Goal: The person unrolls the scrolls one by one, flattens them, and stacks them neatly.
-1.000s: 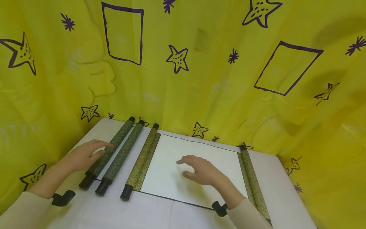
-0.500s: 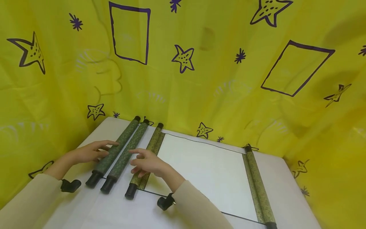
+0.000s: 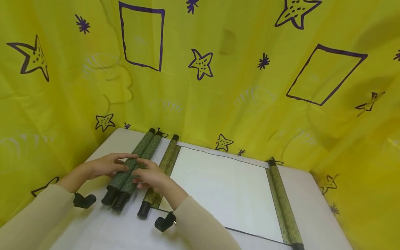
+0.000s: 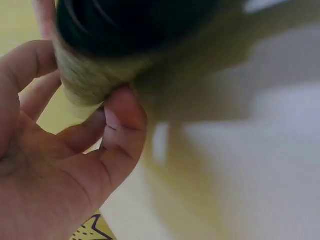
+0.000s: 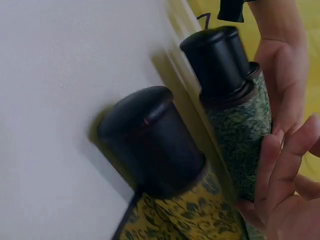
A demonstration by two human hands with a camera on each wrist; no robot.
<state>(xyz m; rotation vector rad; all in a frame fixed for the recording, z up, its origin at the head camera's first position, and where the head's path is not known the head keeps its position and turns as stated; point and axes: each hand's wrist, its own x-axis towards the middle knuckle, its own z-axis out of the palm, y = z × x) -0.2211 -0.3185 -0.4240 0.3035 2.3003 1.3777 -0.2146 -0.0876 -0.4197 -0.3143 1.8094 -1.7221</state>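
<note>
A green patterned scroll, its two rollers side by side with black end knobs, lies at the left of the table. My left hand grips its outer roller; in the left wrist view, thumb and fingers close around the roll. From the other side my right hand holds the inner roller, fingers bent against the green cloth in the right wrist view. The fingertips of both hands nearly meet over the rollers. Beside the right hand lies a yellow-gold patterned scroll, spread open.
Blank white paper stretches from the gold scroll's left roller to its right roller. The white table is bordered behind and at the sides by a yellow curtain with drawn stars. Each wrist wears a black camera mount.
My right hand has moved left from over the white paper to the green scroll. My left hand has taken hold of the outer roller, and the two green rollers have come together.
</note>
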